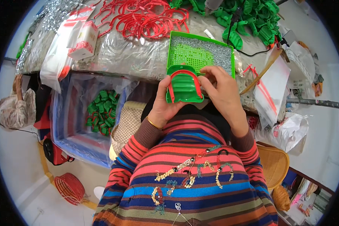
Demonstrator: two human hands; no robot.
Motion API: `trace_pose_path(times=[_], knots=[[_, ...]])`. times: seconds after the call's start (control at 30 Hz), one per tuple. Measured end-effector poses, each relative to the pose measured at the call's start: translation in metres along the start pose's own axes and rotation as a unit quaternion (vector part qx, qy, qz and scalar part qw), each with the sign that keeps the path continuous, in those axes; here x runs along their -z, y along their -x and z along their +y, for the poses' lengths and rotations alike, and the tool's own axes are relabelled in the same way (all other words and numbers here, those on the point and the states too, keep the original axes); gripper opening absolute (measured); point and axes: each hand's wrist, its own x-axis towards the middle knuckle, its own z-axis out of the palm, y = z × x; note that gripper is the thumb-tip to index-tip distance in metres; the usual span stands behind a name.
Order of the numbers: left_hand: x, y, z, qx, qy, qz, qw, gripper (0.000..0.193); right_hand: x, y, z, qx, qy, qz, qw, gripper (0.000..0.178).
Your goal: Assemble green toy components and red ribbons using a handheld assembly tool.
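Observation:
My left hand (162, 101) grips a green moulded plastic piece (184, 89) by its left side, thumb on the front edge. The piece has a ribbed middle, and a red curved plastic handle (186, 72) arches over it. Against the piece's right edge is my right hand (221, 90), its thumb and fingers pinched close to the handle's right end. Anything small between those fingertips is hidden. Just beyond both hands sits a bright green tray (233, 64) with a perforated green area and many small silvery bits.
Red handles (147, 19) lie heaped at the table's back, green pieces (248, 22) at back right. A blue plastic-lined crate (58, 124) at left holds assembled green-and-red pieces (101, 111). A white-and-red box (83, 41) and clear bags (273, 90) flank the work spot.

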Motion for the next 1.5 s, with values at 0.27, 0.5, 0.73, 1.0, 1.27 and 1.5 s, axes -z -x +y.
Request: trace_pose_path(times=[0.27, 0.5, 0.73, 1.0, 1.27, 1.5], knots=[[-0.021, -0.008, -0.01, -0.065, -0.136, -0.03, 0.988, 0.067, 0.014, 0.01, 0.0, -0.07, 0.028, -0.048, 0.996, 0.022], [-0.017, -0.018, -0.021, -0.081, -0.103, -0.039, 0.991, 0.065, 0.025, 0.008, 0.014, -0.089, -0.023, -0.058, 0.994, 0.018], [-0.017, -0.031, -0.027, -0.039, -0.025, -0.063, 0.997, 0.063, 0.039, -0.005, 0.032, -0.143, -0.176, -0.064, 0.972, 0.018], [-0.037, -0.039, -0.029, -0.082, -0.101, -0.049, 0.99, 0.068, 0.039, -0.019, 0.062, -0.176, -0.261, -0.09, 0.945, 0.018], [-0.032, -0.048, -0.031, -0.075, -0.125, -0.037, 0.989, 0.076, 0.04, -0.021, 0.071, -0.192, -0.274, -0.111, 0.936, 0.017], [-0.034, -0.052, -0.031, -0.077, -0.138, -0.058, 0.986, 0.079, 0.039, -0.02, 0.077, -0.201, -0.268, -0.099, 0.937, 0.017]])
